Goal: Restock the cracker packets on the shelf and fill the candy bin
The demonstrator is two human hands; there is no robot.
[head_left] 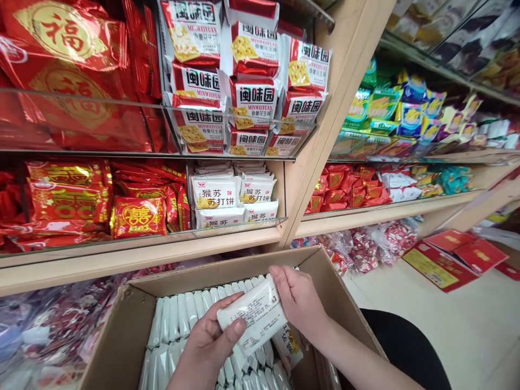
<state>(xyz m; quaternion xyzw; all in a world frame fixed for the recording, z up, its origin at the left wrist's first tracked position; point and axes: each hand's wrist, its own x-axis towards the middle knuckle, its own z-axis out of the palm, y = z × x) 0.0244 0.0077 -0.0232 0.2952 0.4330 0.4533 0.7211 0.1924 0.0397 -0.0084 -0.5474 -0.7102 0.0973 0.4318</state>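
Note:
A white soda cracker packet (260, 309) is held tilted over an open carton, its small-print side facing me. My left hand (211, 338) grips its left end, thumb on top. At the right end my right hand (298, 298) is closed around the edge. Below them the cardboard box (109, 325) holds rows of similar white packets (179, 314) standing on edge. One packet with yellow and black print (289, 346) lies slanted beneath my right hand.
Matching cracker packets (217, 192) stand in a glass-fronted shelf bin ahead. Red sweet packs (138, 216) lie to their left, and peanut cracker packs (252, 97) sit above. A wooden upright (325, 124) divides the shelves. A red carton (455, 254) rests on the floor at right.

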